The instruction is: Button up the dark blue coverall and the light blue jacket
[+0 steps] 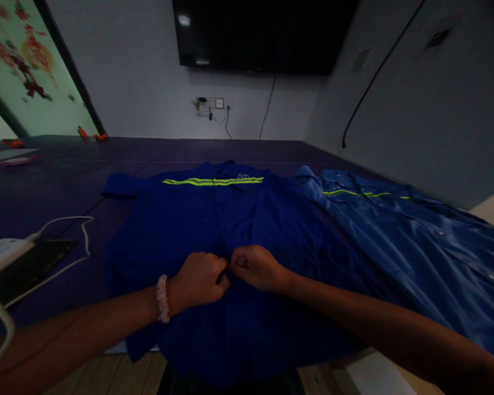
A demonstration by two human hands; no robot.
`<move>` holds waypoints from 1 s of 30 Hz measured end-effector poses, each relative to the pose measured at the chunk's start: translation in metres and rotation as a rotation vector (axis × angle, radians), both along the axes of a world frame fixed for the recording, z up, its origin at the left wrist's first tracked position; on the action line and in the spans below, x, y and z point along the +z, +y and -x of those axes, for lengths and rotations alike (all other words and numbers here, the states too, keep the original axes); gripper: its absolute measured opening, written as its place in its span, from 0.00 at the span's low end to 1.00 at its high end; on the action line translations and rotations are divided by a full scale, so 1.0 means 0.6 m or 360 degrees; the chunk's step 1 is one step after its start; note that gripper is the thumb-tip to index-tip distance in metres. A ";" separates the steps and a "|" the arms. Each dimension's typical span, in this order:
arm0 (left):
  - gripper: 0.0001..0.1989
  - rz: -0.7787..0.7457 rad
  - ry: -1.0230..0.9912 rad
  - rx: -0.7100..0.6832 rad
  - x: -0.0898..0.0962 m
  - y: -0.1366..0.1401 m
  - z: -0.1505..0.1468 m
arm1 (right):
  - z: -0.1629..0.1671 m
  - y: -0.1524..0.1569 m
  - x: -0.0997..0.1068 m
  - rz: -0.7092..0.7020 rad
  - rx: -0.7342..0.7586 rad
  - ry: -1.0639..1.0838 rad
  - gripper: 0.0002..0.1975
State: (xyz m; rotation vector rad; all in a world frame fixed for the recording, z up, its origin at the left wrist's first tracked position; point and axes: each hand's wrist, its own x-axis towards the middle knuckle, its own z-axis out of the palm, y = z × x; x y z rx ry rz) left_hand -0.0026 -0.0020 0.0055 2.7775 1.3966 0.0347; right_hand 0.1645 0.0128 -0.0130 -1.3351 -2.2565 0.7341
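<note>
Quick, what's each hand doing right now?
Left hand: closed, fingertips pinching the front of the dark blue shirt.
Right hand: closed, pinching the same shirt front just beside the left.

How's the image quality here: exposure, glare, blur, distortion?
Head view: dim overall; light spots reflect on the dark TV screen; the lighter blue garment shows a sheen; red decorations look soft; edges look stretched; the dark blue shirt loses fold detail, and where the left hand and right hand meet, fingertips are unclear.

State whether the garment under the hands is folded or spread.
Spread: the garment lies wide, one sleeve reaching outward, its yellow-green chest stripe facing up.
</note>
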 end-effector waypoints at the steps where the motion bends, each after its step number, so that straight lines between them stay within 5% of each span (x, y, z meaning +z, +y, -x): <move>1: 0.11 -0.0013 -0.0010 0.0020 -0.002 0.003 0.000 | 0.000 0.003 -0.002 -0.0037 -0.0008 0.0011 0.04; 15: 0.11 -0.0106 -0.0169 0.0186 -0.007 0.088 -0.003 | -0.004 0.101 -0.009 -0.0178 -0.0024 0.0003 0.04; 23: 0.12 0.0456 -0.0860 0.0138 -0.003 0.119 0.007 | -0.007 0.118 -0.010 0.0109 0.0018 0.0237 0.07; 30: 0.13 0.0773 -0.0926 0.0002 -0.010 0.104 0.020 | -0.009 0.069 -0.011 -0.0088 -0.0020 0.0230 0.05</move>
